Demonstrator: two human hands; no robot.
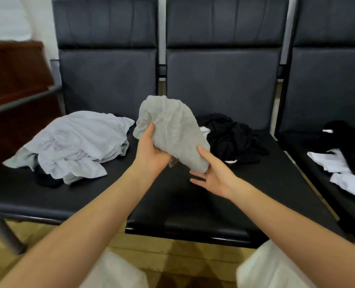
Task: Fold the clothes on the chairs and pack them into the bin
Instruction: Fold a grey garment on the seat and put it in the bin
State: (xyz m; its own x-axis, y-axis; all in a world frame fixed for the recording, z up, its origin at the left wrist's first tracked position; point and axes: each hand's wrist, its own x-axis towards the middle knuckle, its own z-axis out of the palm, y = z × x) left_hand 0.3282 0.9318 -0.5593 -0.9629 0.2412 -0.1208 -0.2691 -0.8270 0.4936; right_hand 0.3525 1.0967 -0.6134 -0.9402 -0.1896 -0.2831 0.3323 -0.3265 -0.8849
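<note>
The left hand (151, 154) gripped a small grey garment (170, 129) from below, thumb pressed into its upper edge and fingers curled under the cloth, holding it up in the air above the middle chair seat (214, 194). The right hand (212, 175) lay against the garment's lower end, thumb on the fabric and fingers loosely extended beneath it, so it supported rather than clenched. To do this step well, it seemed wise to find two matching corners or a seam first, shake the bunched cloth flat, then lay it on the bare front part of the seat and fold edge to edge; folding in the air would likely leave it lumpy. The grey piece looked like soft, thin knit with a faint rib, crumpled into a rough cone. On the left chair lay a heap of pale lilac-white clothes (77, 142), smooth and wrinkled, with a greyer item and a dark one tucked beneath. Behind the held garment sat a black pile (232, 138), matte and deeply creased, showing small white patches. The right chair carried black and white pieces (338, 163), partly cut off by the frame edge. The seats were dark, smooth and leather-like. No bin was visible.
</note>
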